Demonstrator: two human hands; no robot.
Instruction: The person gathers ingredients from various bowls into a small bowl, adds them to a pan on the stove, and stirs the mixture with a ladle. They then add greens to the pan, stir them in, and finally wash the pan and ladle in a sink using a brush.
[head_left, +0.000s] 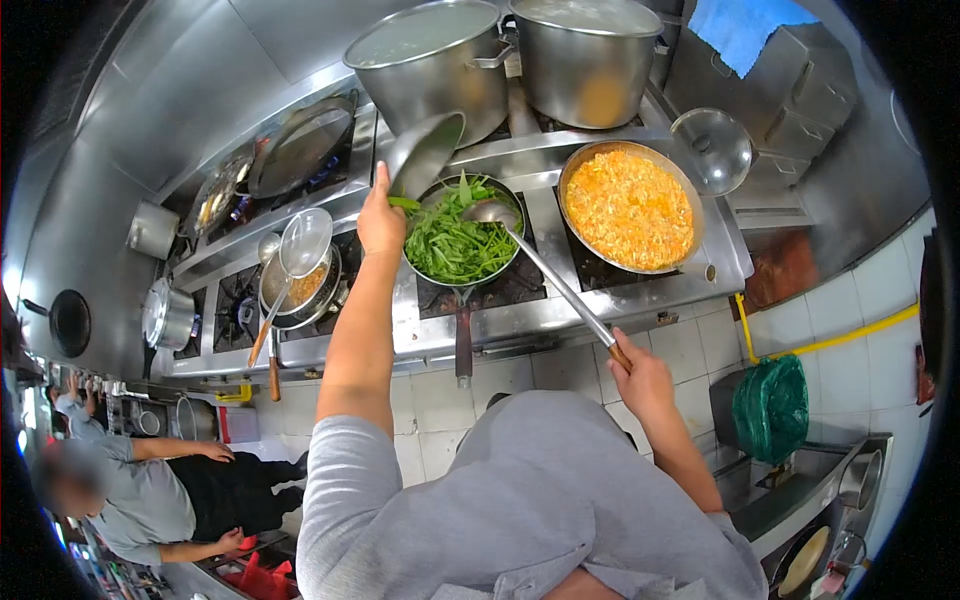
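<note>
My left hand [382, 218] is closed on the edge of a metal bowl [428, 155], tipped on its side above a frying pan [463, 340]. Leafy greens [458, 245] fill the pan, and a few stems lie near the bowl's lower edge. In my right hand [643, 380] is the wooden end of a long metal ladle [568, 290]. Its head rests on the greens at the pan's right side. Right of that pan, a wide pan [690, 250] holds an orange, crumbly cooked mixture [630, 205].
Two large stockpots [430, 85] stand behind the pans. A strainer [305, 240] lies over a pot [335, 290] at left, near a lidded pot [170, 315]. A glass lid [712, 150] leans at right. A green-lined bin [770, 408] and a co-worker [150, 490] are nearby.
</note>
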